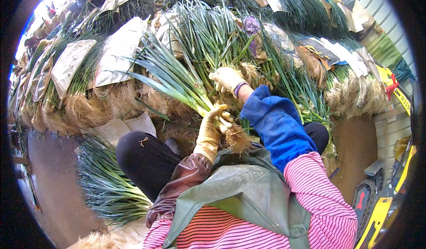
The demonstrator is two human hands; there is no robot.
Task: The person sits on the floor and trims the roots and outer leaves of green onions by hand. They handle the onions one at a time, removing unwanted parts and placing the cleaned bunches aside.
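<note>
My gloved left hand (213,122) is closed around a bundle of leeks or large green onions (186,86), low on the pale stems, just above the brown roots (237,138). Their leaves fan out to the upper left. A little higher and to the right, my gloved right hand (228,80) reaches over a heap of similar plants (213,36); its fingers are bent, and whether they grip a stem cannot be seen. A green apron (246,185) covers my lap below both hands.
Rooted bundles (86,111) are piled in rows ahead, with paper sheets (118,52) among them. Another leafy pile (109,182) lies on the left by my knee (146,162). At the right stand a tracked machine with yellow parts (376,219) and a ribbed wall (379,6).
</note>
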